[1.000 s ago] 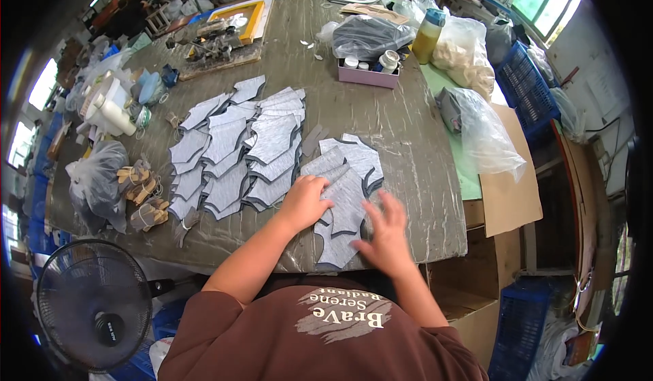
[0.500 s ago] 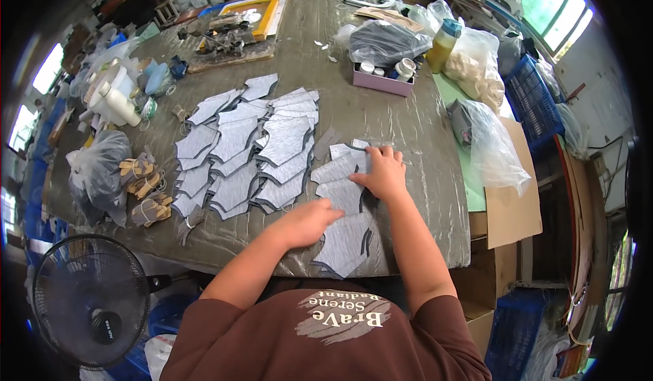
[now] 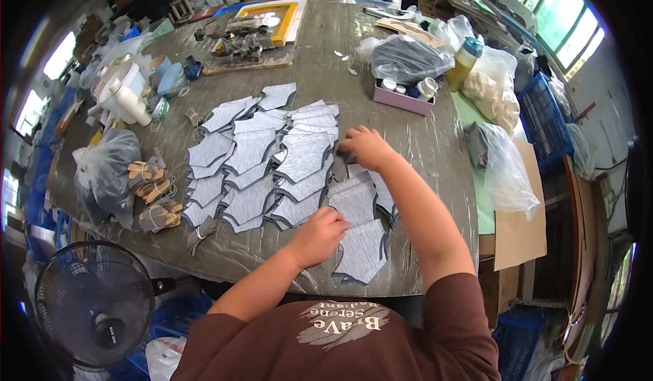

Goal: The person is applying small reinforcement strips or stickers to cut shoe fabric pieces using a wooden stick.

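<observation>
Hands lie flat, gripping nothing: left hand [image 3: 325, 233] presses the nearest grey angular fabric pieces [image 3: 359, 245]; right hand [image 3: 366, 147] touches overlapping rows [image 3: 262, 156] at ten o'clock. Pink box [image 3: 401, 97] and bagged goods [image 3: 503, 170] sit beyond on the worn grey table [image 3: 435, 143].

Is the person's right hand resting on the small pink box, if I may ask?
No, the right hand rests on the grey cut pieces, apart from the pink box.
</observation>
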A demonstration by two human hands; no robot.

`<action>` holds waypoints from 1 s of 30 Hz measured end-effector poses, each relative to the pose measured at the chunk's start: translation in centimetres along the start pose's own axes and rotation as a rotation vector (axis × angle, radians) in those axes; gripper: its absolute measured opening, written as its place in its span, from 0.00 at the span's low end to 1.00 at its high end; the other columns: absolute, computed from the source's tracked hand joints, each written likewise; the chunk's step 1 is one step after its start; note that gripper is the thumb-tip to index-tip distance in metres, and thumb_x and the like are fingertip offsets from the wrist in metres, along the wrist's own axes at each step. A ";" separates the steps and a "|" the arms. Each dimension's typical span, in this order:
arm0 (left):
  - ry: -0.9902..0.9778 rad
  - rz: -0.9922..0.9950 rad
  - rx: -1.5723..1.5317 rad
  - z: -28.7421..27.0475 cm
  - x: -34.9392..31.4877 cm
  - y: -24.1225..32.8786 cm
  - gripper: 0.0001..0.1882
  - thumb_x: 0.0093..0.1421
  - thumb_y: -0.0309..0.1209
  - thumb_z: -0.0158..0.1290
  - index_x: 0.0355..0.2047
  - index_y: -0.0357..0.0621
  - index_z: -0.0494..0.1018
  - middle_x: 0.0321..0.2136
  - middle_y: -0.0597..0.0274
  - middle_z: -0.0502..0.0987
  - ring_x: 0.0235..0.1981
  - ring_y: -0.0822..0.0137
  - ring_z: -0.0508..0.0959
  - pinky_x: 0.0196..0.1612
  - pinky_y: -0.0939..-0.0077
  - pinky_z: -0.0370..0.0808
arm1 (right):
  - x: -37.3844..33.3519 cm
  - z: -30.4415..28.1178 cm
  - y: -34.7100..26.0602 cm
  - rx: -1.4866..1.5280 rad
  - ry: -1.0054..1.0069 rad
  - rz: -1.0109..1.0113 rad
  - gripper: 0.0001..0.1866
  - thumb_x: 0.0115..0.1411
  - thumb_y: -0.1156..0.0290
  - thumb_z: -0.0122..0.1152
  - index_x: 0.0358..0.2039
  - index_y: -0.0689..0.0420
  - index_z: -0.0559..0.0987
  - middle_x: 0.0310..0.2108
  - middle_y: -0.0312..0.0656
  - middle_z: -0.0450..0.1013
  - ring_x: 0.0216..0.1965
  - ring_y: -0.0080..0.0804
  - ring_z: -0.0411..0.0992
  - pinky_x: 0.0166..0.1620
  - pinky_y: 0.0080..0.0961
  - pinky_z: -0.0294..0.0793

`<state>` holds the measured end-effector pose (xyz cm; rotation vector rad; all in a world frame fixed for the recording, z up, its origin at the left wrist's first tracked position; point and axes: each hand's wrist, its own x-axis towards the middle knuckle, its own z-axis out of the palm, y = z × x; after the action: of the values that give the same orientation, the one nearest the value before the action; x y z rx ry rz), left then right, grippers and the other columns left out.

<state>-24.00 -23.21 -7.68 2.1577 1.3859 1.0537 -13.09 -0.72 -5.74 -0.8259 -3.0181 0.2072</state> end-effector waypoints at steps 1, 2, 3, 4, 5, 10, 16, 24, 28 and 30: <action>0.008 -0.012 0.002 -0.1 -0.2 0.0 0.09 0.50 0.22 0.57 0.34 0.37 0.76 0.32 0.56 0.72 0.37 0.55 0.72 0.40 0.67 0.71 | 0.1 -0.1 0.2 0.002 -0.006 -0.013 0.16 0.48 0.77 0.57 0.37 0.44 0.80 0.42 0.36 0.70 0.50 0.38 0.65 0.50 0.35 0.65; 0.013 -0.020 -0.012 -0.2 -0.3 0.0 0.09 0.50 0.22 0.58 0.33 0.38 0.76 0.32 0.56 0.72 0.37 0.56 0.72 0.41 0.67 0.71 | 0.1 -0.1 0.4 0.029 -0.070 -0.015 0.15 0.48 0.78 0.57 0.37 0.46 0.79 0.42 0.37 0.70 0.50 0.40 0.65 0.50 0.37 0.66; 0.017 -0.027 -0.027 -0.2 -0.4 0.0 0.09 0.50 0.23 0.58 0.33 0.38 0.76 0.33 0.57 0.72 0.37 0.56 0.72 0.41 0.67 0.71 | 0.1 -0.1 0.6 0.056 -0.134 -0.016 0.14 0.48 0.79 0.57 0.36 0.48 0.79 0.43 0.38 0.70 0.50 0.41 0.65 0.50 0.38 0.67; 0.005 -0.043 -0.033 -0.2 -0.2 -0.1 0.09 0.50 0.23 0.58 0.34 0.39 0.76 0.33 0.57 0.72 0.37 0.56 0.71 0.41 0.68 0.71 | 0.0 -0.3 0.5 0.057 -0.126 0.005 0.12 0.49 0.79 0.56 0.34 0.51 0.78 0.42 0.39 0.71 0.49 0.43 0.66 0.49 0.39 0.69; 0.007 -0.045 -0.034 0.0 -0.2 -0.2 0.09 0.50 0.23 0.58 0.33 0.39 0.76 0.33 0.58 0.73 0.38 0.56 0.71 0.41 0.68 0.71 | 0.0 0.1 0.7 0.055 -0.147 -0.004 0.12 0.48 0.80 0.56 0.34 0.53 0.78 0.40 0.42 0.73 0.47 0.44 0.68 0.47 0.39 0.70; 0.029 -0.035 -0.029 0.3 -0.5 -0.8 0.08 0.49 0.23 0.58 0.32 0.39 0.77 0.32 0.58 0.73 0.38 0.56 0.72 0.41 0.67 0.70 | -0.1 0.7 1.0 0.265 -0.159 0.026 0.09 0.46 0.80 0.57 0.32 0.60 0.77 0.34 0.51 0.74 0.39 0.52 0.72 0.42 0.40 0.70; 0.231 0.151 0.013 -0.5 0.5 0.7 0.09 0.48 0.24 0.56 0.32 0.40 0.75 0.30 0.59 0.72 0.35 0.57 0.71 0.39 0.66 0.70 | -3.5 -2.3 3.8 0.130 0.220 0.256 0.07 0.48 0.77 0.53 0.28 0.60 0.78 0.29 0.53 0.73 0.35 0.53 0.72 0.38 0.42 0.71; 0.417 0.144 0.334 -7.2 -1.1 3.2 0.17 0.52 0.28 0.50 0.44 0.44 0.75 0.46 0.60 0.72 0.48 0.59 0.70 0.49 0.62 0.67 | -9.0 -3.7 -10.2 1.432 -0.292 0.310 0.12 0.44 0.84 0.65 0.31 0.60 0.77 0.25 0.29 0.71 0.27 0.16 0.69 0.33 0.16 0.71; 0.196 -0.016 0.201 -8.7 -5.9 1.3 0.14 0.50 0.26 0.51 0.39 0.40 0.73 0.32 0.58 0.74 0.37 0.57 0.73 0.40 0.64 0.70 | -8.1 -1.3 -14.6 1.544 -0.260 0.181 0.20 0.46 0.82 0.67 0.41 0.62 0.73 0.32 0.36 0.74 0.32 0.21 0.72 0.36 0.19 0.72; 0.106 -0.319 0.144 -9.7 -8.7 1.6 0.07 0.51 0.23 0.51 0.32 0.39 0.71 0.28 0.53 0.74 0.33 0.53 0.74 0.35 0.61 0.71 | -7.5 -2.3 -19.0 0.953 -0.031 -0.026 0.20 0.48 0.82 0.65 0.42 0.64 0.72 0.36 0.43 0.74 0.38 0.31 0.75 0.41 0.26 0.74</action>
<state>-32.37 -32.54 -3.71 1.9086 1.8325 0.9813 -16.21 -20.43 -0.79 -0.6459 -2.4344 1.4810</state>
